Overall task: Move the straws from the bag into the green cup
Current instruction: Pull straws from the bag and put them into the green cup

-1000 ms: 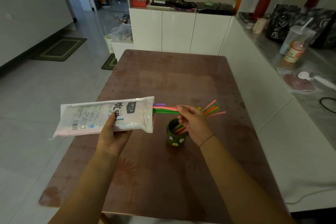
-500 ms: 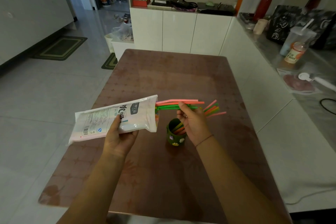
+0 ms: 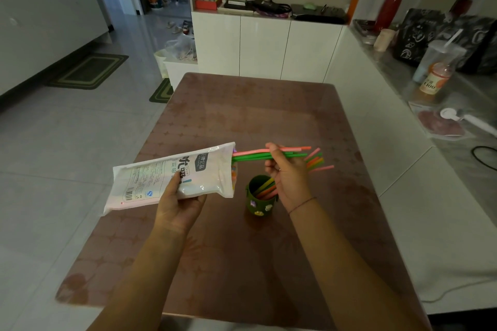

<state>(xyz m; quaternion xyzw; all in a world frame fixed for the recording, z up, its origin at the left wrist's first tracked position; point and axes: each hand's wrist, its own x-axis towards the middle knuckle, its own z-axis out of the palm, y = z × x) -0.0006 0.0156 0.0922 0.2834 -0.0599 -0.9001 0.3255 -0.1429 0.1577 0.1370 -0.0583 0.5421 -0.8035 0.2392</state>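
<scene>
Bag point(image 3: 166, 180): glossy white plastic pouch, printed; left hand point(image 3: 178, 204) grips it from beneath, above the table point(image 3: 242, 121).
Straws point(image 3: 255, 154): thin pink and green tubes, half out of the bag mouth, pinched by right hand point(image 3: 287, 177).
Green cup point(image 3: 259, 200): cylindrical, stickered, on the table; holds slanted coloured straws.

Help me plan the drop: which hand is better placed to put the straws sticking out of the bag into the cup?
Right. The right hand pinches the straws just above the cup; the left hand holds the bag.
</scene>
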